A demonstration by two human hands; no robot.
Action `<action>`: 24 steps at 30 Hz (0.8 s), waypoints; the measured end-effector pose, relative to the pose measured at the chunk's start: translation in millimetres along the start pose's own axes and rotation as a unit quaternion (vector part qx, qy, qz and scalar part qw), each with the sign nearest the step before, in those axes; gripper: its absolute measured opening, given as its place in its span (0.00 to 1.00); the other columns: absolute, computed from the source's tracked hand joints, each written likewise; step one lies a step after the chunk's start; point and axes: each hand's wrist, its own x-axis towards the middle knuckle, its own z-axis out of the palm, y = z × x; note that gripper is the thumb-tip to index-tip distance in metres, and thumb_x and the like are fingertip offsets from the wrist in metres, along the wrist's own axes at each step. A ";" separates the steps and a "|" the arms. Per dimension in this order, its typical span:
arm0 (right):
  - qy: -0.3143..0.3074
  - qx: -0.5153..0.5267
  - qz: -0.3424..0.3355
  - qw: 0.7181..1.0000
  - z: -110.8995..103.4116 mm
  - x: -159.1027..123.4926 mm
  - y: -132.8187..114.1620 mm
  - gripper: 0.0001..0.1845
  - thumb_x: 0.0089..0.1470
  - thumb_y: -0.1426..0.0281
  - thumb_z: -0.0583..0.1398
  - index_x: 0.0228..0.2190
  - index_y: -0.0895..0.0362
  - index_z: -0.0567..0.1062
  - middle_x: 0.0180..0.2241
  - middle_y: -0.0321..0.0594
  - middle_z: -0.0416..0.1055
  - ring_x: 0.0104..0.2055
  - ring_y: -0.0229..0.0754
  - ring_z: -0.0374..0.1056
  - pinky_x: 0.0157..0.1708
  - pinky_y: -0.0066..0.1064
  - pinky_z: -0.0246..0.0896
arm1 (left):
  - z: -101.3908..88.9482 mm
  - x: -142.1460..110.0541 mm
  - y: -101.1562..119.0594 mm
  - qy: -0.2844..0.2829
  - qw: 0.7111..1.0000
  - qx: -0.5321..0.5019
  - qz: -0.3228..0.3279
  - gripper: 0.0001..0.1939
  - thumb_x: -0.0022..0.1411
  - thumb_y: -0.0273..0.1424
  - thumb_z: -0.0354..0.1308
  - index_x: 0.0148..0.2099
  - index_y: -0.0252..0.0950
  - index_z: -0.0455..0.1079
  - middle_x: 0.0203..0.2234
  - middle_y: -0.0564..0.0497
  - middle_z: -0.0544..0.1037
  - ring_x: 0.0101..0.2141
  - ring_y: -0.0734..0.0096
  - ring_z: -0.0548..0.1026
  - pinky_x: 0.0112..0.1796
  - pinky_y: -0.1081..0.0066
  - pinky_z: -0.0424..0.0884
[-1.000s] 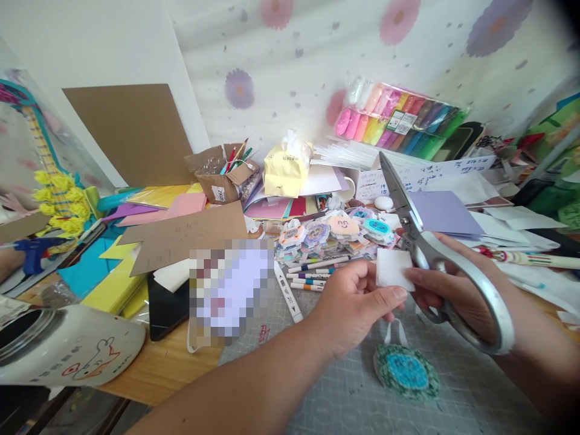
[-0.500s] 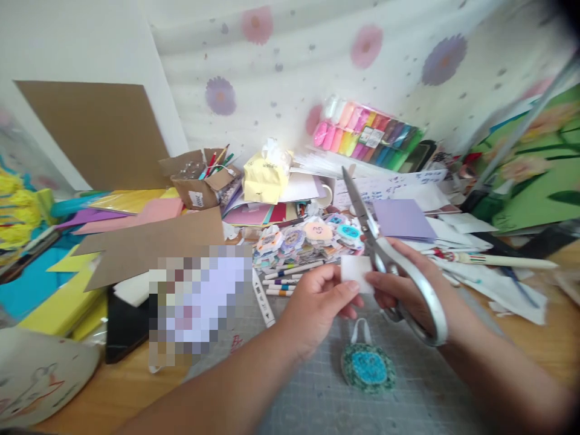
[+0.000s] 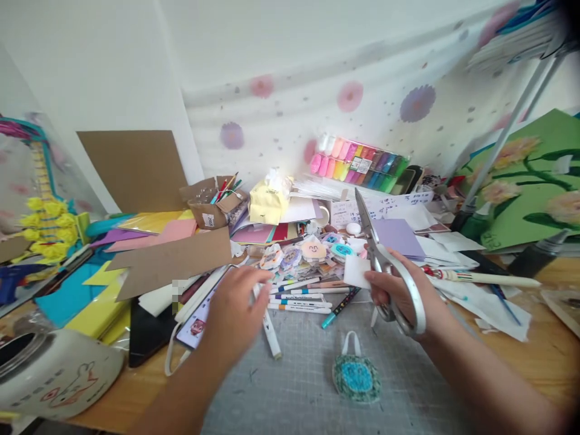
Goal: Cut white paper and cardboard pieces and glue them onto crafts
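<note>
Right hand (image 3: 405,287) has big scissors (image 3: 368,225) plus a little white square (image 3: 356,272) pinched over the grey mat (image 3: 290,393). Left hand (image 3: 238,308) is loosely curled by a white marker (image 3: 272,341), can't tell if gripping. Blue-green oval (image 3: 356,377) lies nearby.

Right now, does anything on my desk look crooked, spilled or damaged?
No spill shows. The brown cardboard lies askew over the yellow sheets, its left end notched, perhaps from cutting. The teal pen lies slanted, out of line with the white markers.
</note>
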 end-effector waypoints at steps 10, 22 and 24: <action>-0.018 -0.026 -0.003 0.999 7.0 -5.9 -1.8 0.21 0.43 0.68 0.64 0.41 0.55 0.69 0.10 0.23 0.62 0.13 0.34 0.57 0.15 0.23 0.50 | -40.1 -25.8 -71.4 -0.120 0.913 0.382 -0.077 0.21 0.61 0.32 0.44 0.47 0.37 0.75 0.44 0.38 0.75 0.44 0.42 0.69 0.40 0.49 0.61; -0.013 0.001 -0.005 1.000 3.6 -5.4 -1.5 0.24 0.40 0.67 0.66 0.42 0.56 0.68 0.11 0.23 0.62 0.13 0.35 0.57 0.16 0.25 0.50 | -16.1 -51.3 -21.7 -0.148 0.967 0.206 0.029 0.17 0.59 0.27 0.49 0.43 0.43 0.77 0.41 0.45 0.76 0.44 0.53 0.70 0.45 0.52 0.60; -0.017 0.005 -0.011 1.000 4.0 -6.6 -2.6 0.23 0.41 0.68 0.65 0.42 0.56 0.68 0.10 0.23 0.62 0.13 0.35 0.57 0.16 0.24 0.50 | -3.7 -55.2 7.3 -0.211 0.975 0.023 0.073 0.16 0.60 0.28 0.49 0.47 0.41 0.74 0.40 0.46 0.75 0.42 0.59 0.71 0.43 0.60 0.65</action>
